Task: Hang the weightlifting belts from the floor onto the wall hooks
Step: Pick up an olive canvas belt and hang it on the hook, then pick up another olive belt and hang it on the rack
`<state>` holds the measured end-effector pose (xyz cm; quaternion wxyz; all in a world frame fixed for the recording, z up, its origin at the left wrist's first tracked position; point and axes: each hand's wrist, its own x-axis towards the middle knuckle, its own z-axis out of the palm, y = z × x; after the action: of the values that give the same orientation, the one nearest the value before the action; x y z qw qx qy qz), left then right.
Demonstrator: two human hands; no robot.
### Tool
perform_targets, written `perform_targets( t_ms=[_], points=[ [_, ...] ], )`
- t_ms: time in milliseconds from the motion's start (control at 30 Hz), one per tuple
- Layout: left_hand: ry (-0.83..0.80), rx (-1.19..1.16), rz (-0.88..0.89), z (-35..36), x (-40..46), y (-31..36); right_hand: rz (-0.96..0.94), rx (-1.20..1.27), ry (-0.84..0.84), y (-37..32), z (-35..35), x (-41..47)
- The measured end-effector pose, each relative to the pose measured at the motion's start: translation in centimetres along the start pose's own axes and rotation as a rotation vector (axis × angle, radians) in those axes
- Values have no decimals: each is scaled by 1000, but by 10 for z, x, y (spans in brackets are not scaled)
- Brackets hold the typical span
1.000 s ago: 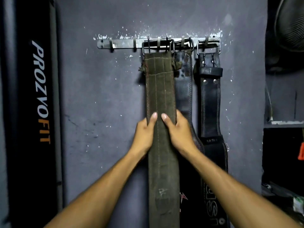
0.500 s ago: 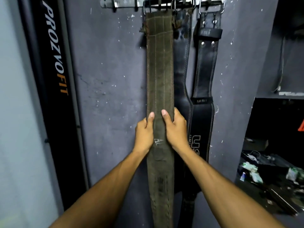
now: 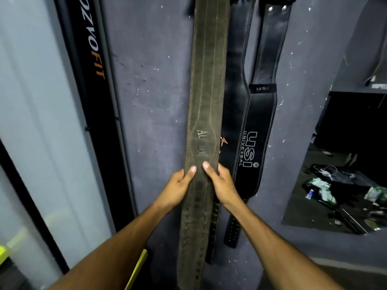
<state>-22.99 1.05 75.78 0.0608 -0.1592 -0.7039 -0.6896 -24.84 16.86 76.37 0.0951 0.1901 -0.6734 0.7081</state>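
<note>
Grey scuffed wall [image 3: 159,84], hooks out of frame above | brown belt [image 3: 206,97] hangs flat | my left hand [image 3: 178,188] and right hand [image 3: 223,185] pinch its edges, having slid lower since a second ago (smoothing, I judge) | black belts [image 3: 257,126] beside: hung.

Gripped by both hands, the belt [image 3: 206,97] is olive-brown suede with pale stitch lines. Just right of the grip, the black belt [image 3: 254,141] carries white lettering.
</note>
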Motion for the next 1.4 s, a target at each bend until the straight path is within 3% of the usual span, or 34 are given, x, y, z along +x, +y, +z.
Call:
perform_targets(
  t_ms=[100, 233, 400, 567, 667, 767, 1000, 1400],
  points=[
    [-72, 127, -88, -10, -27, -24, 30, -269, -71, 21, -10, -27],
    [-98, 143, -71, -16, -37, -26, 33, -247, -25, 13, -3, -44],
    [-249, 107, -185, -24, -62, -45, 163, -332, -11, 25, 4, -78],
    [-168, 126, -157, -22, -64, -55, 214, -376, 134, 31, 10, -94],
    [-128, 159, -242, -23, -71, -71, 359, -498, 223, 44, 1, -101],
    [-9, 156, -328, -23, -85, -93, 527, -443, 265, 71, -13, -116],
    [134, 303, -407, -20, -118, -151, 802, -327, 56, 136, -23, -143],
    [451, 185, -766, -5, -150, -241, 903, -325, -352, 240, -17, -99]
  ],
)
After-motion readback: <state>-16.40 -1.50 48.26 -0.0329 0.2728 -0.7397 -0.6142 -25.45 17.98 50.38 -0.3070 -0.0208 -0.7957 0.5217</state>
